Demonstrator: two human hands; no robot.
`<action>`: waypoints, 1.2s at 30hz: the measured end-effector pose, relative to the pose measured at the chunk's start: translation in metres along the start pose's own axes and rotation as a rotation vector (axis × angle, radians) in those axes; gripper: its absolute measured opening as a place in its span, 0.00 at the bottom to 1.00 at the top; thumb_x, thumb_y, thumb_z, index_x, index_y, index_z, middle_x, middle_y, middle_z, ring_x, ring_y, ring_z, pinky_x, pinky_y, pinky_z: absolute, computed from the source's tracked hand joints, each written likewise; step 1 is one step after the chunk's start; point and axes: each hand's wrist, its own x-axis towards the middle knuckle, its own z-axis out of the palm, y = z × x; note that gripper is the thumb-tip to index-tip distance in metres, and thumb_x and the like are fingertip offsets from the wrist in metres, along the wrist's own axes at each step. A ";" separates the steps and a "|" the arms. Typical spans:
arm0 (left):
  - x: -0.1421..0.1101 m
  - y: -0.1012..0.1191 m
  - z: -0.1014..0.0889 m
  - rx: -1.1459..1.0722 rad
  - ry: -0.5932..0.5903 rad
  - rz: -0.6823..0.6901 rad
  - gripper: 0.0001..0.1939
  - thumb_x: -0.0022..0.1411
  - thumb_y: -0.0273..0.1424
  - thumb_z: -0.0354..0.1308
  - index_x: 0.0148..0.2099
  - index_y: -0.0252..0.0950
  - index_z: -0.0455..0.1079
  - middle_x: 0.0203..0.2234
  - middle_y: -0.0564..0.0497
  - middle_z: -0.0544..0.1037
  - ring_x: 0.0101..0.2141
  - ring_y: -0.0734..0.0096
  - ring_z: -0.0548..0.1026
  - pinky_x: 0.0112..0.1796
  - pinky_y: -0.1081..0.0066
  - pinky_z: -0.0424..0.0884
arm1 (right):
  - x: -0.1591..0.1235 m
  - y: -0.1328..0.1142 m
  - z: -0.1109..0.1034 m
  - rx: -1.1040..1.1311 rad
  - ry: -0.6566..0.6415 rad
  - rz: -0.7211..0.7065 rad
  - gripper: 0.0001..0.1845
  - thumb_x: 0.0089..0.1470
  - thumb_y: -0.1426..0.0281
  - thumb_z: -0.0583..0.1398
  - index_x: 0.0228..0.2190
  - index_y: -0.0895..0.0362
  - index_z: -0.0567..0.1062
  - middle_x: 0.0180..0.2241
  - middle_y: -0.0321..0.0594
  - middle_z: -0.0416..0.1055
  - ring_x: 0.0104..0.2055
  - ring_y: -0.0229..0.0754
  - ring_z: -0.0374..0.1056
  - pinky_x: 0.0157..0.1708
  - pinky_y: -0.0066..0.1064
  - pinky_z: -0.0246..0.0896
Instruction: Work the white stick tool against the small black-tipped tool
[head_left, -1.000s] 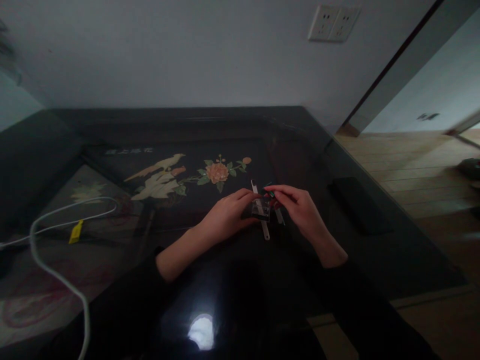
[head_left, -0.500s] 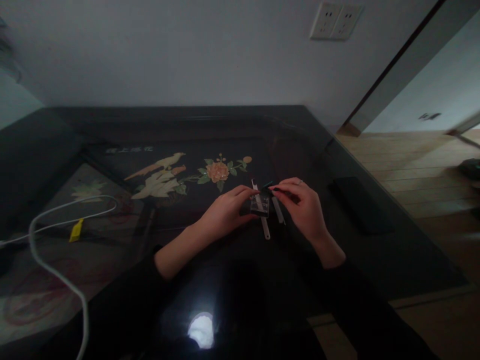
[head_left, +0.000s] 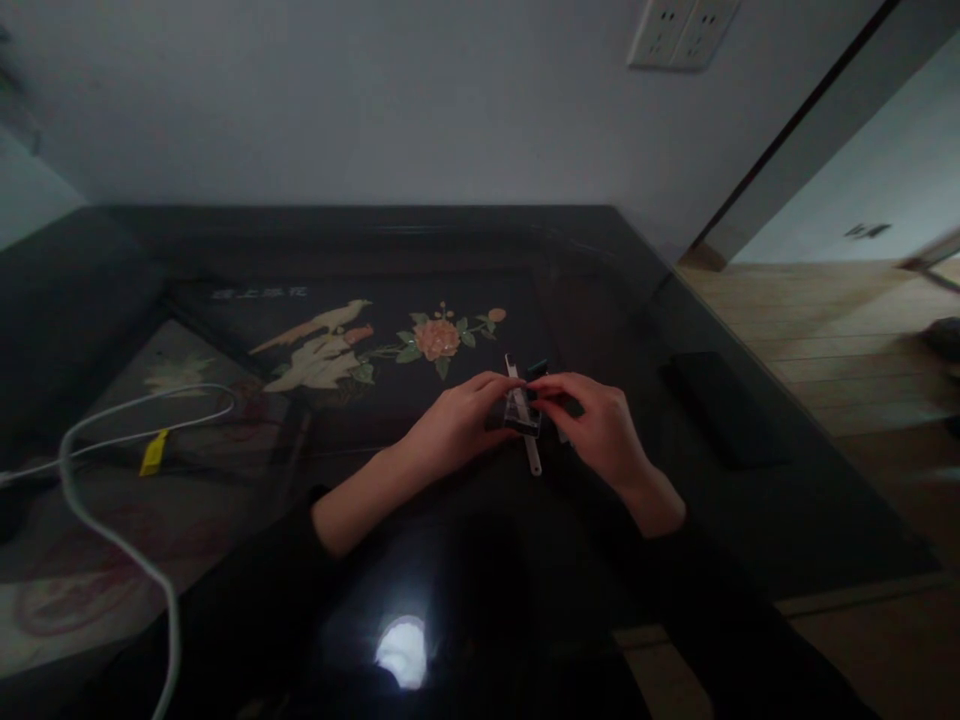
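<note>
Left hand (head_left: 459, 422) pinches a small clear plastic box (head_left: 523, 412). Right hand (head_left: 600, 424) fingers bunched beside it, can't tell if they've got anything tbh.

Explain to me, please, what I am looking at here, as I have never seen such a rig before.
There is no machine: a person works with two bare hands, seen by one camera worn on the head, looking forward and down.

The left hand holds a small clear box. A pale strip shows through it and sticks out at both ends. The right hand has its fingertips at the box's far right corner, beside a dark green piece; whether they grip anything is unclear.

The dark, glossy table also bears a black flat object and a white cable with a yellow tag.
</note>
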 end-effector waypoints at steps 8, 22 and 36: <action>-0.001 -0.005 0.007 -0.067 0.090 0.035 0.29 0.53 0.24 0.66 0.56 0.35 0.64 0.46 0.42 0.75 0.41 0.64 0.78 0.43 0.62 0.76 | -0.001 0.001 0.003 -0.046 -0.061 -0.077 0.14 0.57 0.79 0.58 0.42 0.55 0.79 0.36 0.42 0.78 0.39 0.45 0.73 0.41 0.38 0.68; 0.000 -0.005 0.007 -0.004 0.098 0.050 0.26 0.54 0.27 0.66 0.55 0.34 0.65 0.48 0.41 0.75 0.45 0.61 0.77 0.45 0.63 0.75 | -0.001 -0.001 0.005 -0.050 -0.080 -0.152 0.13 0.55 0.82 0.58 0.34 0.56 0.79 0.33 0.41 0.76 0.38 0.44 0.71 0.40 0.36 0.67; 0.000 0.000 0.002 0.078 0.175 0.109 0.25 0.57 0.27 0.64 0.56 0.34 0.64 0.50 0.42 0.74 0.48 0.62 0.76 0.47 0.63 0.75 | 0.002 0.003 0.008 0.302 0.056 0.279 0.15 0.48 0.68 0.66 0.40 0.54 0.73 0.40 0.42 0.69 0.39 0.43 0.68 0.33 0.32 0.67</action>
